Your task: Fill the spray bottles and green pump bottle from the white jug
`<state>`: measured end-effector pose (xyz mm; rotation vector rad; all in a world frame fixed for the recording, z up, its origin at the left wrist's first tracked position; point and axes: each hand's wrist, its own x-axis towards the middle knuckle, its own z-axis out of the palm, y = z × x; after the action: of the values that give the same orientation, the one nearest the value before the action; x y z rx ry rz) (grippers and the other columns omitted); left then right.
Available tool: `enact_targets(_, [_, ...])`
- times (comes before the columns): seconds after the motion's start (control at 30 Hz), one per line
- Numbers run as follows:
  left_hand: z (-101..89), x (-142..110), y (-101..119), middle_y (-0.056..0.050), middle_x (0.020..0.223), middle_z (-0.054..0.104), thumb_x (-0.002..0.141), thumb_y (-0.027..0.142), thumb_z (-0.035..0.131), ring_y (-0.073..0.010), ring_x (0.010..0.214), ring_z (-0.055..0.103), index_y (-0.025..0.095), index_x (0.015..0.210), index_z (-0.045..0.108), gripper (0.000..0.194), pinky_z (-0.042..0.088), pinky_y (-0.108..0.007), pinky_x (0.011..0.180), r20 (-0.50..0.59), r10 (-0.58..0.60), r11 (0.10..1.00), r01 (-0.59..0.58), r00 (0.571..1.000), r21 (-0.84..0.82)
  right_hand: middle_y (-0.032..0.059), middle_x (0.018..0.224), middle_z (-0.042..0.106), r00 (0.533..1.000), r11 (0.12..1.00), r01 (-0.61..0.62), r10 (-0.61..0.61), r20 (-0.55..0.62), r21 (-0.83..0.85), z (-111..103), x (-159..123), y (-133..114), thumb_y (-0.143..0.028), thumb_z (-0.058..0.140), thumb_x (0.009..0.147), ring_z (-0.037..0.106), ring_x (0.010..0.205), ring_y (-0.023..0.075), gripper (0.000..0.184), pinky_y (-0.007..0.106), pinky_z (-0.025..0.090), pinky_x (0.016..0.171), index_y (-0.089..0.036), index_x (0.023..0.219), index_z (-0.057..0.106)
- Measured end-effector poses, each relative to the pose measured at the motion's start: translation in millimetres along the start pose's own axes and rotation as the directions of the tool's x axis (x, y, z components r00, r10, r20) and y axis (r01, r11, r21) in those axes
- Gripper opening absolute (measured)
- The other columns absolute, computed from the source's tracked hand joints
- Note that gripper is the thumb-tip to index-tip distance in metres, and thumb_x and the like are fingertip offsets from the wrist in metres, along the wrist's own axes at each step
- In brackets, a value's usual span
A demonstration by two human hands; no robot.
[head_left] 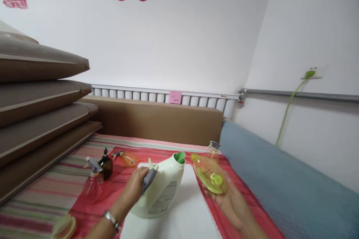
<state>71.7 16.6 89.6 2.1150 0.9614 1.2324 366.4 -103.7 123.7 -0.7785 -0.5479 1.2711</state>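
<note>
My left hand (134,186) is closed around a grey and green spray trigger head (149,177), held against the side of a large white detergent jug (162,188) with an open green spout. The jug stands tilted on a white sheet (190,213). My right hand (230,198) cups a yellow-green clear bottle (209,173), tipped with its open neck pointing toward the jug's spout, a little apart from it.
A pink spray bottle (92,183) and a dark brown bottle (106,164) stand on the red cloth (117,194); an orange spray bottle (126,157) lies behind, another sprayer (213,148) at the back. Brown cushions (39,119) are stacked left, blue fabric (280,186) lies right.
</note>
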Motion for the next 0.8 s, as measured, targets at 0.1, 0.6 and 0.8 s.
enact_targets(0.1, [1.4, 3.6, 5.8, -0.001, 0.064, 0.06, 0.07, 0.016, 0.056, -0.016, 0.063, 0.052, 0.018, 0.059, 0.06, 0.012, 0.035, -0.025, 0.062, 0.041, 0.06, 0.997, -0.062, 0.997, 0.044, 0.0028, 0.094, 0.073, 0.998, 0.996, 0.041, -0.045, -0.053, -0.081, -5.0, 9.8, -16.0, -0.043, 0.066, 0.075, 0.067, 0.074, 0.0206, 0.039, 0.032, 0.055, 0.061, -0.023, 0.108, 0.06])
enact_targets(0.6, [5.7, 7.8, 7.2, -0.003, 0.069, 0.06, 0.073, 0.009, 0.047, -0.0162, 0.067, 0.052, 0.018, 0.062, 0.051, 0.015, 0.031, -0.026, 0.063, 0.154, 0.098, 0.945, -0.14, 0.983, 0.294, 0.005, 0.116, 0.065, 0.995, 0.89, 0.013, -0.058, -0.084, -0.456, -12.4, 27.0, -44.6, -0.05, 0.06, 0.078, 0.065, 0.083, 0.0183, 0.054, 0.027, 0.053, 0.062, -0.029, 0.126, 0.049])
enact_targets(0.8, [6.5, 7.3, 6.3, -0.003, 0.067, 0.059, 0.073, 0.007, 0.047, -0.0157, 0.066, 0.052, 0.018, 0.061, 0.05, 0.017, 0.03, -0.025, 0.062, 0.141, 0.097, 0.956, -0.131, 0.985, 0.261, 0.0024, 0.111, 0.066, 0.994, 0.821, 0.054, -0.1, -0.051, -0.568, 1.4, 26.2, -50.7, -0.053, 0.06, 0.076, 0.063, 0.09, 0.0189, 0.053, 0.025, 0.051, 0.062, -0.031, 0.123, 0.051])
